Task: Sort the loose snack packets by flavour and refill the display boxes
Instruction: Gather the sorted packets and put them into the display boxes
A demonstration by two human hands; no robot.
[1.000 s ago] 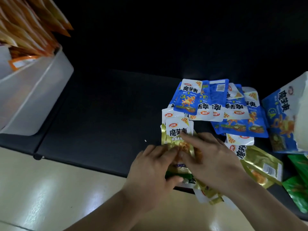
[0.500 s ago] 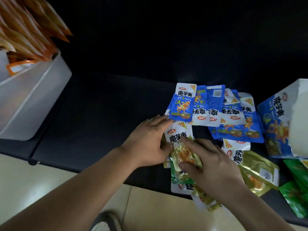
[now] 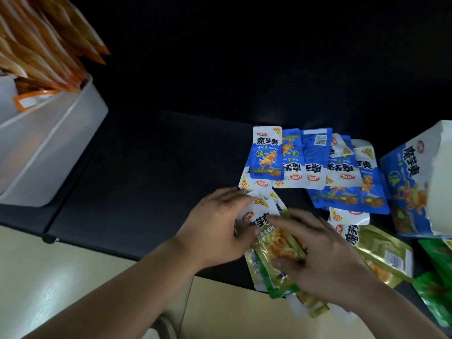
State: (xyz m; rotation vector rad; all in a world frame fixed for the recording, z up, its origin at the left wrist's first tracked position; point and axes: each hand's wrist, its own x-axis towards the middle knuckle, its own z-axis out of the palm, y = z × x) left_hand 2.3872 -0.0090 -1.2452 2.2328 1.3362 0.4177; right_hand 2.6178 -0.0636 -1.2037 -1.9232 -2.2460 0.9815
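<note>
Left hand (image 3: 217, 226) pinching the gold packet stack (image 3: 275, 244) at its white top, right hand (image 3: 327, 263) spread flat over it.

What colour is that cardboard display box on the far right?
Blue with dark lettering: the cardboard display box, best in the head view.

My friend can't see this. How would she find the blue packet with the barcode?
On the black counter, find the row of blue packets beside the big blue box. Third from the left is the barcode packet: it alone shows a white barcode on plain blue.
</note>
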